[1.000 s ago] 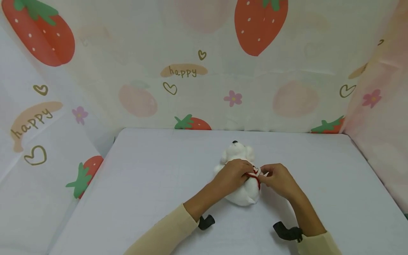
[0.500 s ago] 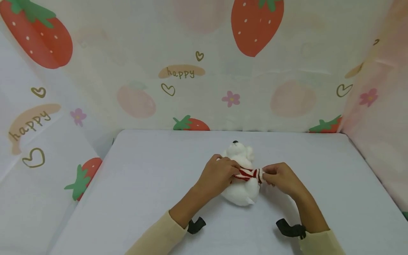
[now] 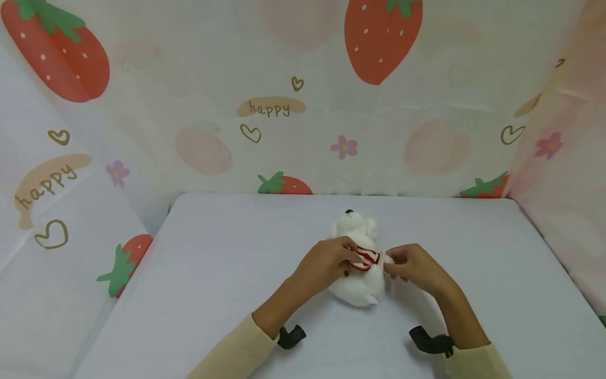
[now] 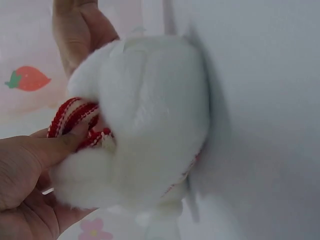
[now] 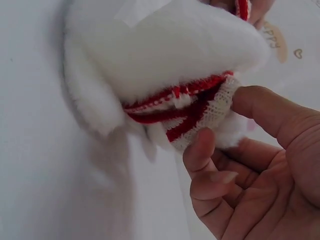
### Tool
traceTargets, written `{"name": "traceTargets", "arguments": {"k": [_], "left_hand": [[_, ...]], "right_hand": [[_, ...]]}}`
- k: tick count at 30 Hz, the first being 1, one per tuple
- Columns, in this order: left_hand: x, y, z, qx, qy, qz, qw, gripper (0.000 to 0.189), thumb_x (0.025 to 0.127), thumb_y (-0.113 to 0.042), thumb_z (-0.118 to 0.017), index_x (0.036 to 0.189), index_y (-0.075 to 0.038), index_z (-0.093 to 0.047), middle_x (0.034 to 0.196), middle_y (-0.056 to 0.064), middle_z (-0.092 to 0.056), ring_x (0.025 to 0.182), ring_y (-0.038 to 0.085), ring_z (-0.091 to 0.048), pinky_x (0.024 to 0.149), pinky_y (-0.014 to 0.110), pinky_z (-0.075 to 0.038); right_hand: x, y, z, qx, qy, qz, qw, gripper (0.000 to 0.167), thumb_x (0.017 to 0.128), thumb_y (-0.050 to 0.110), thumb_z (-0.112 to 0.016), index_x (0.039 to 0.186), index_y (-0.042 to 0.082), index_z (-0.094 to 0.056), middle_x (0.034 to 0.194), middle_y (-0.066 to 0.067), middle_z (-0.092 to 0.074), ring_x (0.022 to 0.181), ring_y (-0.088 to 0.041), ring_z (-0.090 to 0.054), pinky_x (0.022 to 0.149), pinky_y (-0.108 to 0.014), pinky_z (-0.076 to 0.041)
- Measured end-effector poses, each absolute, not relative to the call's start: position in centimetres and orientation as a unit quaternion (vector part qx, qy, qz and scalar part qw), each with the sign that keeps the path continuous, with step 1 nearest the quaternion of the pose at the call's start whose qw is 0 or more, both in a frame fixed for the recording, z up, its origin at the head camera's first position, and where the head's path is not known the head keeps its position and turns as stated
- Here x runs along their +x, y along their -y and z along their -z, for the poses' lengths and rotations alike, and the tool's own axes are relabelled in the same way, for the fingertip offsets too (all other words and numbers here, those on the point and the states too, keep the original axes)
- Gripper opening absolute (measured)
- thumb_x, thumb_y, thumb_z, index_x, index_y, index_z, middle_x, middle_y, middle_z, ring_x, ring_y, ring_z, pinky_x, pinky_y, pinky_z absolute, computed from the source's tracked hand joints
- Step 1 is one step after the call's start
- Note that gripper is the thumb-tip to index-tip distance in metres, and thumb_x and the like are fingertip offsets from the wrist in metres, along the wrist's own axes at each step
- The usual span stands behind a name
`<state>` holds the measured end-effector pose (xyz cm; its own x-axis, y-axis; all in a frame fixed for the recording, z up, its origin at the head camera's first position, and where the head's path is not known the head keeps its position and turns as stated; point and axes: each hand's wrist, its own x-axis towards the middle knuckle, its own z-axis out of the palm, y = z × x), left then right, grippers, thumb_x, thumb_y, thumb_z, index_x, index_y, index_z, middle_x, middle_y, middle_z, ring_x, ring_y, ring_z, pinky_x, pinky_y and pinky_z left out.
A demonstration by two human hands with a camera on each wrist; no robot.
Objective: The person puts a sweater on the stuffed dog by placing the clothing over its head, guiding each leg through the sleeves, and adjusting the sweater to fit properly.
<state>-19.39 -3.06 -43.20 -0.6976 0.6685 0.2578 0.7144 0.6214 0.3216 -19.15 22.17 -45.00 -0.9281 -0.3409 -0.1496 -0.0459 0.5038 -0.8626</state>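
A white plush bear [image 3: 357,292] with a black nose is on the table, its head toward the back wall. A red-and-white striped knitted garment [image 3: 369,258] lies across its upper body. My left hand [image 3: 326,263] pinches the garment on the bear's left side as seen from above; in the left wrist view, the thumb presses on the striped knit [image 4: 70,115]. On the other side, my right hand [image 3: 416,266] holds the cream edge of the knit [image 5: 215,112] between thumb and fingers, around one of the bear's arms. White fur [image 5: 232,135] shows beyond that edge.
The white table [image 3: 227,252] ends at a back wall covered by a strawberry-print cloth [image 3: 293,142]. Similar cloth hangs at both sides. A black wrist camera [image 3: 431,341] sits on the right wrist, another [image 3: 292,336] on the left.
My left hand has moved left from across the bear's middle, and the striped knit now lies spread over the body. The right hand, still at the garment's edge, has shifted slightly toward the bear.
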Motion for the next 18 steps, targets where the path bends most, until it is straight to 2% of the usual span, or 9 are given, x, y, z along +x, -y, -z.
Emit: {"name": "traceTargets", "arguments": {"k": [8, 13, 18], "left_hand": [[-19.6, 3.2, 43.9, -0.390, 0.889, 0.232, 0.057, 0.026, 0.086, -0.002, -0.080, 0.107, -0.018, -0.081, 0.109, -0.004, -0.067, 0.099, 0.009, -0.065, 0.081, 0.014, -0.049], [-19.7, 3.2, 44.0, -0.389, 0.890, 0.232, 0.054, 0.026, 0.087, -0.004, -0.080, 0.108, -0.019, -0.081, 0.110, -0.005, -0.067, 0.099, 0.009, -0.065, 0.082, 0.015, -0.049], [-20.0, 4.0, 43.9, -0.370, 0.898, 0.235, 0.044, 0.033, 0.089, -0.015, -0.080, 0.122, -0.023, -0.075, 0.117, -0.007, -0.066, 0.097, 0.006, -0.064, 0.079, 0.017, -0.049]], "right_hand": [[-19.0, -20.8, 45.2, -0.097, -0.864, 0.474, 0.135, 0.014, 0.093, 0.009, -0.066, 0.102, 0.000, -0.073, 0.065, -0.004, -0.059, 0.060, -0.015, -0.047, 0.053, -0.027, -0.040], [-19.0, -20.2, 45.5, -0.082, -0.867, 0.477, 0.118, 0.011, 0.094, 0.009, -0.068, 0.098, 0.000, -0.073, 0.060, -0.003, -0.056, 0.058, -0.016, -0.047, 0.052, -0.028, -0.039], [-19.0, -20.0, 45.4, -0.048, -0.867, 0.484, 0.110, 0.013, 0.093, 0.011, -0.071, 0.099, 0.000, -0.071, 0.064, -0.002, -0.055, 0.060, -0.016, -0.047, 0.051, -0.028, -0.039]]}}
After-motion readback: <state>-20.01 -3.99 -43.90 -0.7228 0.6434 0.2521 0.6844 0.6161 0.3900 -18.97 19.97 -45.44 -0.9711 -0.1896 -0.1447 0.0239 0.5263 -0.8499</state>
